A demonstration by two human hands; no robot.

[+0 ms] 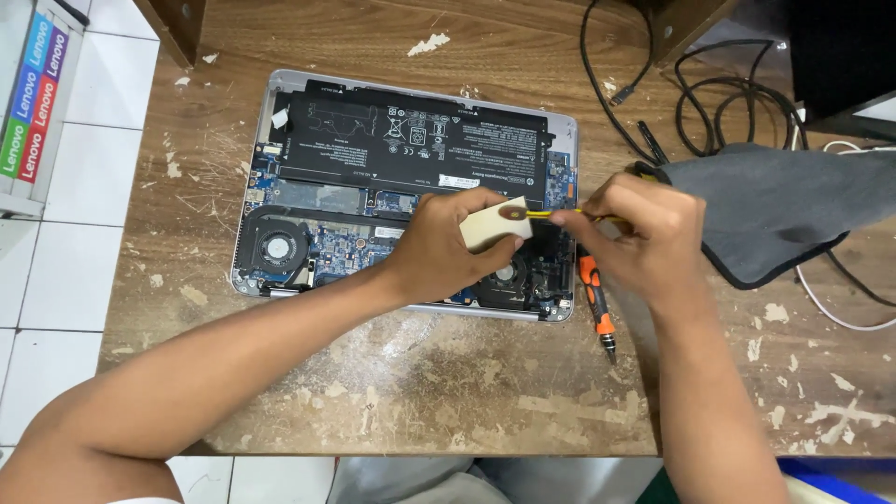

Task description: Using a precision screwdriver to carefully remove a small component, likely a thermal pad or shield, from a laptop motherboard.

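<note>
An opened laptop point(280, 121) lies bottom-up on the wooden table, showing its black battery point(411, 140), blue circuit board and two fans. Over its right half, my left hand point(448, 247) holds a small cream-coloured pad point(490, 224) with a brown smear on it. My right hand point(644, 238) pinches a thin yellow stick point(541, 214) whose tip touches that smear. The hands are almost touching each other.
An orange-and-black screwdriver point(595, 303) lies by the laptop's right edge, under my right wrist. A dark grey cloth point(775, 210) sits at the right, black and white cables point(728, 103) behind it. The worn table point(448, 392) ends at the left over white floor tiles.
</note>
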